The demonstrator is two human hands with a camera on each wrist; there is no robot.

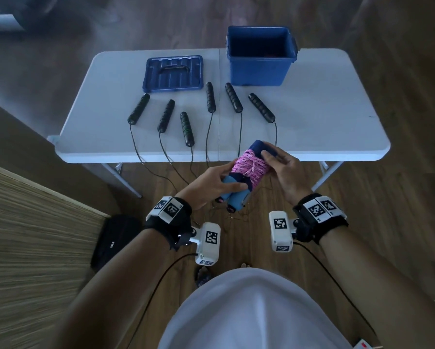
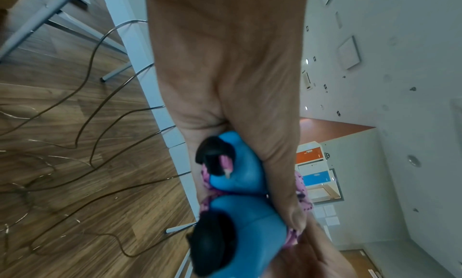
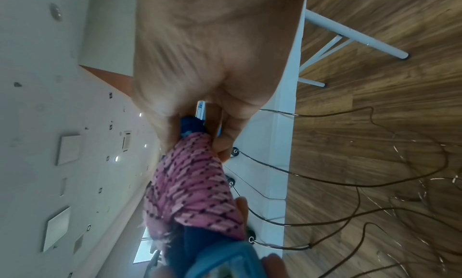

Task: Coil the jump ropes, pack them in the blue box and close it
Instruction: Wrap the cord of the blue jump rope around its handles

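A pink jump rope (image 1: 249, 168) is wound tightly round its two blue handles (image 1: 232, 191), held in the air just in front of the table's near edge. My left hand (image 1: 212, 183) grips the near, light-blue handle ends (image 2: 240, 175). My right hand (image 1: 280, 167) grips the far, dark-blue end (image 3: 191, 127) of the pink rope bundle (image 3: 195, 185). The open blue box (image 1: 260, 56) stands at the table's back right. Its lid (image 1: 173, 73) lies flat at the back left.
Several black jump rope handles (image 1: 187, 128) lie in a row on the white folding table (image 1: 324, 117). Their thin black cords (image 1: 161, 170) hang over the near edge and tangle on the wooden floor (image 2: 62, 124). A black bag (image 1: 115, 238) sits on the floor at my left.
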